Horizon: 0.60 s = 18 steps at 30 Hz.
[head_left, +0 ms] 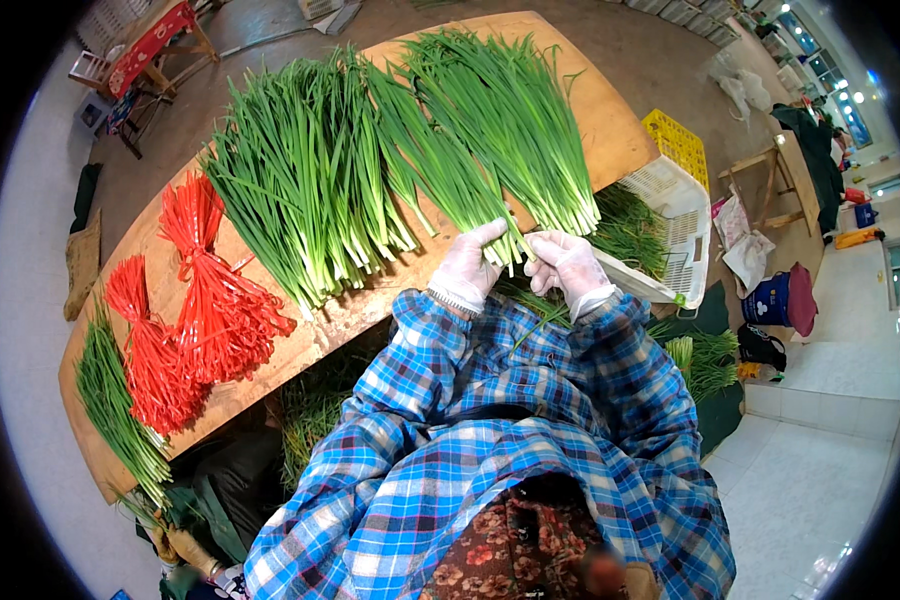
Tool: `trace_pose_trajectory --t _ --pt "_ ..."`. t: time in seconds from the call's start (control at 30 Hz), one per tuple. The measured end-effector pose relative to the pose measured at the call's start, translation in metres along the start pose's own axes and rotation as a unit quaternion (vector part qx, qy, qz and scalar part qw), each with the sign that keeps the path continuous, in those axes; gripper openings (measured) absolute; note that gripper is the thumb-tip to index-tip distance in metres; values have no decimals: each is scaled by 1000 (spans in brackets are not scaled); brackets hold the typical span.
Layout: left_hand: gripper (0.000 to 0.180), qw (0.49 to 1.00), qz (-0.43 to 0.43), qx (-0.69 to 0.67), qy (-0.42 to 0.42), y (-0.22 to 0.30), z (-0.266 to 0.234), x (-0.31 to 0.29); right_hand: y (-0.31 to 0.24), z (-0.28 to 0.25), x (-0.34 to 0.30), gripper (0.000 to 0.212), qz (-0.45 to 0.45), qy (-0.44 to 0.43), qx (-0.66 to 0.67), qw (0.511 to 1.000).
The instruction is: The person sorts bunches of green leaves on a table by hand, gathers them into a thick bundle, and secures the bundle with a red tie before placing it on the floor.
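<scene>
My left hand (467,265), in a thin whitish glove, is closed around the pale ends of a small bunch of garlic chives (440,150). Its green leaves stretch away over the table. My right hand (567,270), gloved alike, pinches at a stalk end right beside the bunch; its fingertips partly cover what they grip. Left of the held bunch lies a broad pile of garlic chives (295,170), white ends toward me. Another pile of chives (515,130) lies to the right, just beyond my right hand.
Two bundles of red plastic ties (225,315) and a smaller chive bunch (115,400) lie on the wooden table (260,365) at left. A white crate (688,240) with greens stands at right, near a yellow crate (678,145) and blue bucket (767,300). Another person's gloved hand (190,550) shows lower left.
</scene>
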<state>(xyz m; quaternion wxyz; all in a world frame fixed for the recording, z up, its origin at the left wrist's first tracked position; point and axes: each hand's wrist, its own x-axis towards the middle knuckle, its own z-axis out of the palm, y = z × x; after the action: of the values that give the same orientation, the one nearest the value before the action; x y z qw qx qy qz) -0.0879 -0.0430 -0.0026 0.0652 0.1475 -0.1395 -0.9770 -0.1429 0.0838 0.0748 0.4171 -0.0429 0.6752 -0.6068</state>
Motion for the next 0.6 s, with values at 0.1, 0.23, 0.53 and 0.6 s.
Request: trace_pose_trajectory --t 0.1,0.23,0.53,0.6 --pt "26 1000 -13 15 7 0 -1 2 2 4 6 21 -54 30 -139 988" --pt "27 998 -12 28 46 -2 -4 3 9 13 6 15 -200 109 -306 924" --pt "28 1000 -1 0 23 0 -7 5 27 24 15 16 -207 139 -189 950" --pt "28 999 7 0 31 -2 -9 7 23 26 14 15 -214 142 -218 942"
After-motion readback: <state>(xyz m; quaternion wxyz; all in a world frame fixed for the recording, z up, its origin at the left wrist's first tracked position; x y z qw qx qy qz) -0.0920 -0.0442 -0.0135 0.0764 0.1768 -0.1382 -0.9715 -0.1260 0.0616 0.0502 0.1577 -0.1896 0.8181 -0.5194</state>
